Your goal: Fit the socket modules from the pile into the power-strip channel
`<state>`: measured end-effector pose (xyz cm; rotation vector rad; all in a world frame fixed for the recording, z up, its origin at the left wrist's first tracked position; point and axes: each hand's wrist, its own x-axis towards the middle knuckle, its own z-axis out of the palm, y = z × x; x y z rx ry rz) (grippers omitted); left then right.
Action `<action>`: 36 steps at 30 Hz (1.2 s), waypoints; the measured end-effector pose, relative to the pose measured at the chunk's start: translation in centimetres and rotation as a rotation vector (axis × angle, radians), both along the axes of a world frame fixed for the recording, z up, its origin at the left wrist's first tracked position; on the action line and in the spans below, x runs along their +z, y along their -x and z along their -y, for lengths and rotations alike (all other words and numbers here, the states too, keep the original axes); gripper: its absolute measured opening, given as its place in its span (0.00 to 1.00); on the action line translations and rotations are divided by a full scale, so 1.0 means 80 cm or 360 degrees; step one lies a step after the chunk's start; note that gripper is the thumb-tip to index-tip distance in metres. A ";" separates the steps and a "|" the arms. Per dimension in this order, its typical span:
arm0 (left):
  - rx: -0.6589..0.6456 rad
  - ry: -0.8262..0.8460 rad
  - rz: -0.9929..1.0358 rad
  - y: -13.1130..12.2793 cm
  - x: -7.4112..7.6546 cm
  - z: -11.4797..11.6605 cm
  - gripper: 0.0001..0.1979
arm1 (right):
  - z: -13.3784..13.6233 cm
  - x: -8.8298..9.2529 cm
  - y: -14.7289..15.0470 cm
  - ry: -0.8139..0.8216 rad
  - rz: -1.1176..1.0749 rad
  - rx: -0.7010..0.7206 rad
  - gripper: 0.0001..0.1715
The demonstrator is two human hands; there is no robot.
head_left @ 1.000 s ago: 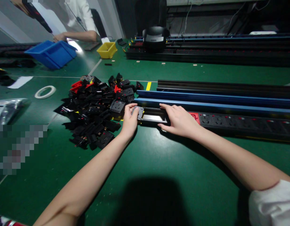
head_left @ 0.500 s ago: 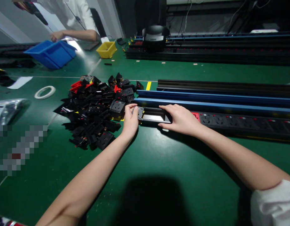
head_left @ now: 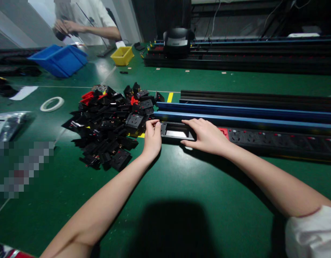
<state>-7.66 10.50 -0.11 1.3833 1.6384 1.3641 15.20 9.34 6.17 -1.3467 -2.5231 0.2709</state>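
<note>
My left hand (head_left: 152, 139) is closed on a black socket module (head_left: 163, 129) at the left end of a long black power strip housing (head_left: 174, 139). Fingers cover most of that module, which sits in the end of the channel. Farther right, my right hand (head_left: 209, 137) grips the same housing, thumb on the near edge and fingers over the far edge. Between my hands a bare stretch of channel shows. Beyond my right hand come a red module (head_left: 223, 133) and a row of black sockets (head_left: 262, 139) set in the strip.
A heap of loose black socket modules (head_left: 108, 125) lies left of my left hand. Blue rails (head_left: 235, 120) run behind the strip. Farther off are a tape roll (head_left: 52, 104), a blue bin (head_left: 60, 62), a yellow bin (head_left: 122, 57) and a co-worker (head_left: 87, 27) across the table.
My left hand has slid slightly right, with the socket module now deeper in the housing's end. My right hand keeps its place. The co-worker's hands have come up and together.
</note>
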 end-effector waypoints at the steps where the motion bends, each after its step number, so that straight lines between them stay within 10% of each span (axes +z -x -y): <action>1: -0.0011 0.0005 -0.0047 0.000 0.002 0.002 0.10 | 0.000 0.000 0.000 0.0008 -0.0001 0.0003 0.42; 36: -0.0246 -0.0032 -0.0702 0.012 0.009 0.020 0.29 | 0.002 0.000 0.002 -0.0038 0.0051 0.0019 0.41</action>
